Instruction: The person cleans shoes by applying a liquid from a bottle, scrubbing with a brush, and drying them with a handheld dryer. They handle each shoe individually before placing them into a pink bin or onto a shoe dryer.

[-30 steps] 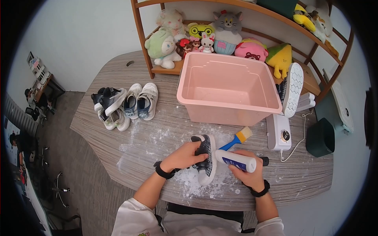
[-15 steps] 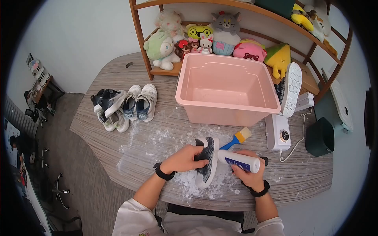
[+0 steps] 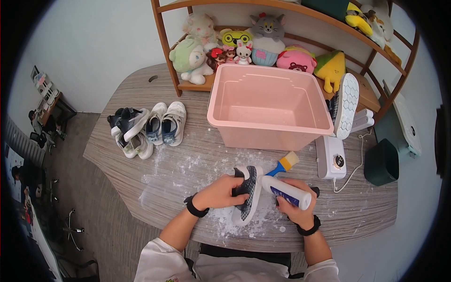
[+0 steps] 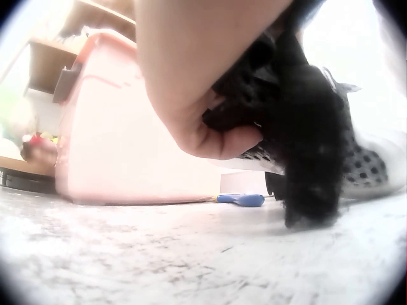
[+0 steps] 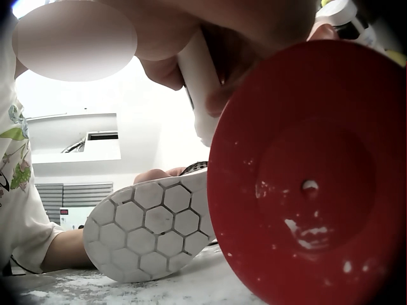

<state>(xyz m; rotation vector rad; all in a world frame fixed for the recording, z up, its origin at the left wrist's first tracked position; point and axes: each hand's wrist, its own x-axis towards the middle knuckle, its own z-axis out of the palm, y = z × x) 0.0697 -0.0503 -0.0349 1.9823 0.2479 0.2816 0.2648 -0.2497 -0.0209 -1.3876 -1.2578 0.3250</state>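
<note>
Beyond shoe [image 3: 253, 189] and bottle [image 3: 286, 192] stands a pink tub [image 3: 272, 136].

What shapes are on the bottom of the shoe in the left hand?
The sole has white hexagons, clearest in the right wrist view.

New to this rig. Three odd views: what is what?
No robot: these are a person's bare hands. The wide picture comes from a camera worn on the head; the other two come from cameras on the left and right wrists. The left hand grips a dark-and-white shoe; the right hand holds a white bottle, its tip close to the sole. On the table, spattered white, are a blue-handled brush, a pink bin, a white boxy device and, at the left, more shoes. I can't identify the red disc in the right-wrist picture.
</note>
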